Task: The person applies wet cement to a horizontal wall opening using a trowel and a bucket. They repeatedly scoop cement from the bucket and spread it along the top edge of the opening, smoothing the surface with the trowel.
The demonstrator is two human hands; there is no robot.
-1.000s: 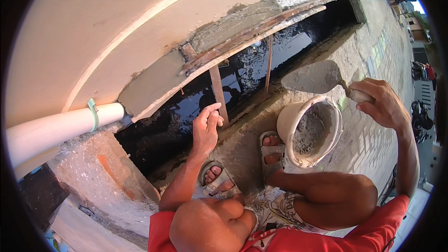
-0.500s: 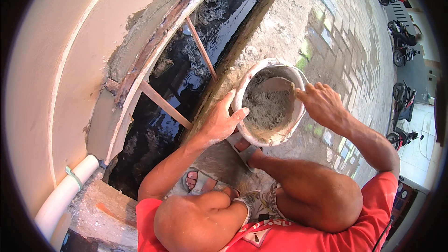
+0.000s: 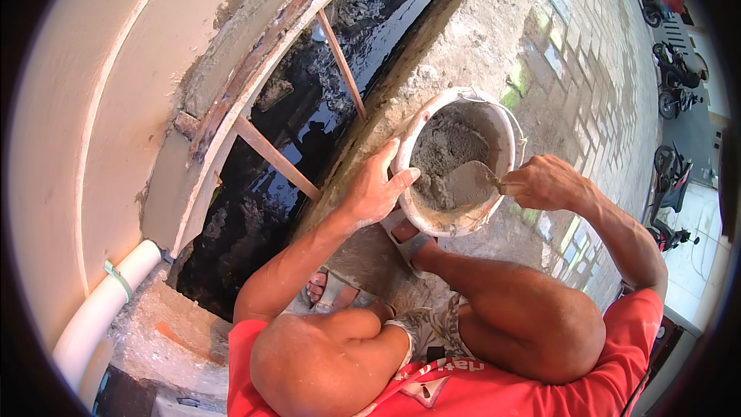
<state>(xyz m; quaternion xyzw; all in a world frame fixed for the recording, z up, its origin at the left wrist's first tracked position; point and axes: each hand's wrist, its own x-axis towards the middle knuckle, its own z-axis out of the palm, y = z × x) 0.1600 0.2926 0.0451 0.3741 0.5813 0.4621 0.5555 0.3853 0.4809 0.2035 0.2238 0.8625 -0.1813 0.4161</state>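
A white bucket (image 3: 505,120) with grey wet mortar (image 3: 444,150) inside stands on the concrete ledge in front of my knees. My left hand (image 3: 374,189) grips the bucket's near-left rim. A small trowel (image 3: 471,181) sits in my right hand (image 3: 544,184), its blade down in the mortar at the bucket's near side. I am squatting, knees and a red shirt fill the lower part of the view.
A dark open drain (image 3: 309,131) with black water runs on the left, crossed by rusty bars (image 3: 343,66). A cream wall (image 3: 85,93) with fresh grey plaster borders it. A white pipe (image 3: 100,313) lies lower left. Paved bricks and parked motorbikes (image 3: 675,93) lie at right.
The view swung right onto the bucket. My right hand came from beside the bucket into it with the trowel. My left hand moved from the drain edge to the bucket's rim.
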